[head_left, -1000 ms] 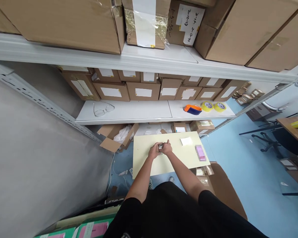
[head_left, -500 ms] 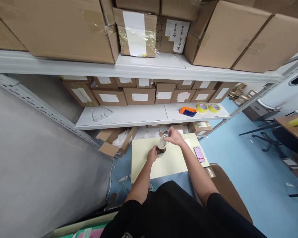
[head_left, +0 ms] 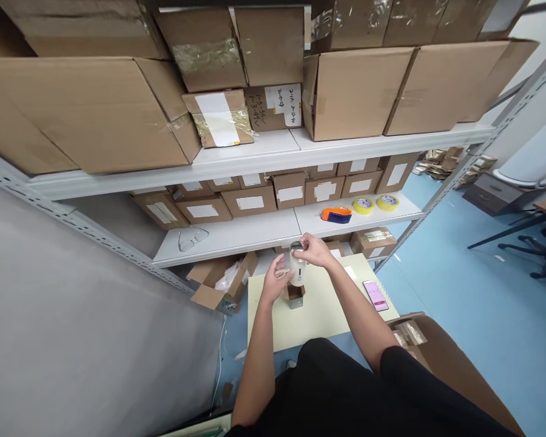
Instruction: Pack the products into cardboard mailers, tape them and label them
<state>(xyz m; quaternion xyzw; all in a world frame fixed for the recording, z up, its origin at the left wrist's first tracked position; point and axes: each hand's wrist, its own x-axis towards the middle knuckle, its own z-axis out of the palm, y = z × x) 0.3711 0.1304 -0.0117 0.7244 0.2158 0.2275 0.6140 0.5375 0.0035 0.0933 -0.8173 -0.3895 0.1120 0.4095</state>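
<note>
1. Presently, I find the white bottle [head_left: 298, 273] roughly upright, its base at or just above the open top of the small box [head_left: 295, 300]; contact with the rim unconfirmed.
2. Right hand [head_left: 315, 250]: grip clamped on the bottle near its silver cap [head_left: 295, 246].
3. Left hand [head_left: 274, 282]: grip apart, fingers spread beside the bottle; I cannot tell whether the thumb touches it.
4. The small box stands on the table [head_left: 321, 318], the phone [head_left: 375, 295] well apart.
5. Progress, in my judgement: box open, bottle outside it. Outstanding: bottle not set down; inward or outward travel, I cannot establish.
</note>
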